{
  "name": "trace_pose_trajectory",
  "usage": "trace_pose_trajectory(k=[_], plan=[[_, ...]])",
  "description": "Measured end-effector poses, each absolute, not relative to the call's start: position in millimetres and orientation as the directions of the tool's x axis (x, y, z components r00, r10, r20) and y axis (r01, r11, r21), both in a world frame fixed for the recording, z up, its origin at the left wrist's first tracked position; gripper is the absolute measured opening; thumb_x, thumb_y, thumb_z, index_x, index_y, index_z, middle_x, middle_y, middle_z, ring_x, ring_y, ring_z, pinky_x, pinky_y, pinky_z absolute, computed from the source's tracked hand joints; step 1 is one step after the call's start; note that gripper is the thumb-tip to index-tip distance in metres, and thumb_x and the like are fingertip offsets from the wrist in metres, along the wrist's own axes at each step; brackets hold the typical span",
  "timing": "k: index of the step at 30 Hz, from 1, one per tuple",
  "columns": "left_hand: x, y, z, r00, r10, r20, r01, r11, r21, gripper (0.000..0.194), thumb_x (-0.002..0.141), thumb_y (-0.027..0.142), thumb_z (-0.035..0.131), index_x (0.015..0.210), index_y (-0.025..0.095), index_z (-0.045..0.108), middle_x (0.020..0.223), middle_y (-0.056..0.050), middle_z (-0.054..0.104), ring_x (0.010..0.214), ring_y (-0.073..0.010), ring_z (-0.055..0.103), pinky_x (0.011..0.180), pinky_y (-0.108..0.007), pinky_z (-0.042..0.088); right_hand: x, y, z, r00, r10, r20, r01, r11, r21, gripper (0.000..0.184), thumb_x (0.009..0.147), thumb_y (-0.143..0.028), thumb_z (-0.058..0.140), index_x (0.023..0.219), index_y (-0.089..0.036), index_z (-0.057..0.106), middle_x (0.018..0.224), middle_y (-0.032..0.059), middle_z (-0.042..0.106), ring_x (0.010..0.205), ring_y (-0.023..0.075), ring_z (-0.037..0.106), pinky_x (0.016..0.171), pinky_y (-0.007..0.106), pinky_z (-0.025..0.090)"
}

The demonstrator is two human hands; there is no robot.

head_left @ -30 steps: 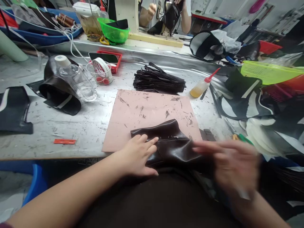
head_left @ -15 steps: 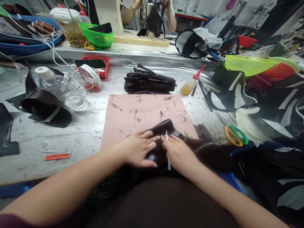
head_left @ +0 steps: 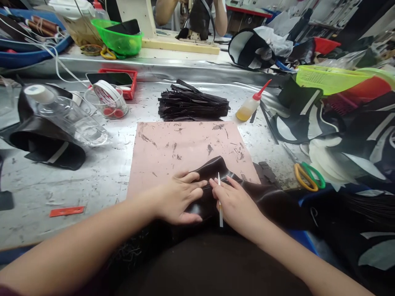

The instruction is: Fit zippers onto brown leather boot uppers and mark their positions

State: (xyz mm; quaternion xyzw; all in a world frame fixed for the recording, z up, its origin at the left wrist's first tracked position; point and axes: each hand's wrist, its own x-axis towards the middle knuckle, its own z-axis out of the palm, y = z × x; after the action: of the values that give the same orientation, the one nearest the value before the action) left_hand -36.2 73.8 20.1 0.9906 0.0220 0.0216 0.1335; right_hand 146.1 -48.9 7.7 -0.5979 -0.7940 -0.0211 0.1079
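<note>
My left hand (head_left: 177, 199) lies flat with spread fingers on a glossy dark brown leather piece (head_left: 212, 165), pressing it down. My right hand (head_left: 239, 201) is closed around a thin white pen-like stick (head_left: 221, 218), whose pointed end sticks up past the fingers and whose blunt end hangs below. Its fingertips rest on the leather close to the left fingertips. The leather covers the near edge of a scuffed pink board (head_left: 173, 142) and drapes off to the right and over the table's front edge. Both hands hide parts of the leather.
Behind the board lies a bundle of black strips (head_left: 193, 100), with a red-tipped glue bottle (head_left: 248, 107) beside it. Scissors (head_left: 305, 176) lie at right near stacked pieces. At left are a clear bottle (head_left: 70, 115) and a red strip (head_left: 66, 211). A person works opposite.
My view has shifted slightly, so the objects at left sit further left. The hands stay in nearly the same place on the leather; the right hand and its stick are slightly lower in view.
</note>
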Motion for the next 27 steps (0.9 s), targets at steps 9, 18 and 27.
trace_pose_trajectory(k=[9,18,27], plan=[[-29,71,18,0.998,0.068,0.01,0.061,-0.944,0.323,0.046,0.078,0.054,0.047,0.1,0.015,0.057,0.132,-0.009,0.049,0.126,-0.0324,0.033,0.103,-0.045,0.021,146,-49,7,-0.256,0.944,0.207,0.954,0.282,-0.104,0.037,0.076,0.001,0.035,0.107,-0.002,0.056,0.096,0.0151,0.069,0.101,0.0223,0.06,0.094,0.043,0.041],[-70,68,24,0.989,0.146,0.005,0.135,-0.927,0.351,0.029,0.081,0.047,0.045,0.085,0.02,0.056,0.131,-0.003,0.051,0.127,-0.0269,0.034,0.109,-0.041,0.008,147,-51,6,-0.257,0.942,0.216,0.952,0.285,-0.109,0.04,0.076,0.001,0.035,0.111,0.0,0.054,0.097,0.0161,0.069,0.1,0.0225,0.061,0.094,0.044,0.041],[-75,62,27,0.989,0.15,-0.006,0.142,-0.924,0.355,0.025,0.083,0.042,0.043,0.088,0.02,0.054,0.131,-0.001,0.051,0.131,-0.0235,0.03,0.111,-0.038,0.005,148,-51,5,-0.258,0.944,0.205,0.954,0.283,-0.103,0.039,0.076,0.0,0.038,0.113,0.0,0.054,0.099,0.0164,0.069,0.102,0.0226,0.06,0.094,0.044,0.039]])
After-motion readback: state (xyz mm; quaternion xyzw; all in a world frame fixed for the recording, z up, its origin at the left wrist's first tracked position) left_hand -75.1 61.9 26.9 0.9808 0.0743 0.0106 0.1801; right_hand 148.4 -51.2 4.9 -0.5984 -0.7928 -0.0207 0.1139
